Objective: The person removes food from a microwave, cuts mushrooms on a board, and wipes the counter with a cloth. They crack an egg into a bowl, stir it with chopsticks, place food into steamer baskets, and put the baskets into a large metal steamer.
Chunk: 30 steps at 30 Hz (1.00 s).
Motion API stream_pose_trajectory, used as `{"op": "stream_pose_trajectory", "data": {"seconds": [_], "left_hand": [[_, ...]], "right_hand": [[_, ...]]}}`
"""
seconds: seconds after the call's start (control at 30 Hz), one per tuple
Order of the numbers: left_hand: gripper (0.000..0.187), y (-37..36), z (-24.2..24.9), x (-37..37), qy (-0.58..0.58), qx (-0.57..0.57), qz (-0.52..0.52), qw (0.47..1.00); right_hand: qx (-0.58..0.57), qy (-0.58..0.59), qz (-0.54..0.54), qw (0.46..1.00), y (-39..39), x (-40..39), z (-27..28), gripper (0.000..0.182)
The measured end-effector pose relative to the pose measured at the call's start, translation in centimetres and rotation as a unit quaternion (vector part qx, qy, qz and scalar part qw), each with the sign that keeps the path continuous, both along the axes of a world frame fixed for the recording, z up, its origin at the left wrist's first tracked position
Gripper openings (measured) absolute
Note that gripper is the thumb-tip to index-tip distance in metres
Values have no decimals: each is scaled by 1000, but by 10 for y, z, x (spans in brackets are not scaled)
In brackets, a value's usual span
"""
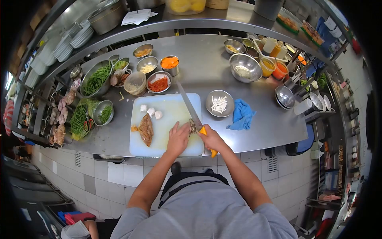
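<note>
- right hand (pixel 211 137): fingers curled tight round the yellow handle of a long knife (pixel 190 108); the blade runs up and away from the knuckles, its tip near the bowl of shredded carrot (pixel 158 83)
- left hand (pixel 178 138): fingers bent down, pressing a small brownish piece of food (pixel 193 127) against the blade's heel; what it is cannot be told
- both hands rest on a white cutting board (pixel 167 143); left of the left fingers lies a browned piece of meat (pixel 146 128), and beyond it three pale round pieces (pixel 151 111)
- right of the knife, a steel bowl of white strips (pixel 219 104), then a blue cloth (pixel 242 114)
- farther out on the steel counter (pixel 207 67): a bowl of green beans (pixel 96 79) and a tub of orange pieces (pixel 170 63)
</note>
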<state>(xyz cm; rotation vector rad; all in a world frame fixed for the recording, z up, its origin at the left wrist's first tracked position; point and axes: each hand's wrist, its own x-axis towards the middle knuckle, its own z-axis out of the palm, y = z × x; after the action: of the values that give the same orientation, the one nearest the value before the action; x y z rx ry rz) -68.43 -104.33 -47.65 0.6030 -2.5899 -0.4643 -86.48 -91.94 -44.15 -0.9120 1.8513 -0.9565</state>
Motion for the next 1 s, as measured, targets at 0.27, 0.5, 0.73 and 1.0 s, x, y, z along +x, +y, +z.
{"op": "stream_pose_trajectory", "data": {"seconds": [0.27, 0.5, 0.73, 1.0], "left_hand": [[46, 1, 61, 22, 121, -16, 72, 990], [96, -25, 80, -13, -73, -9, -2, 997], [106, -50, 45, -28, -142, 58, -47, 987], [107, -82, 16, -42, -107, 15, -69, 992]], "right_hand": [[-97, 279, 119, 948, 31, -26, 1, 44], [-67, 329, 179, 925, 25, -36, 5, 49], [-62, 359, 170, 916, 31, -37, 11, 48], [-27, 378, 189, 906, 31, -24, 5, 44]]}}
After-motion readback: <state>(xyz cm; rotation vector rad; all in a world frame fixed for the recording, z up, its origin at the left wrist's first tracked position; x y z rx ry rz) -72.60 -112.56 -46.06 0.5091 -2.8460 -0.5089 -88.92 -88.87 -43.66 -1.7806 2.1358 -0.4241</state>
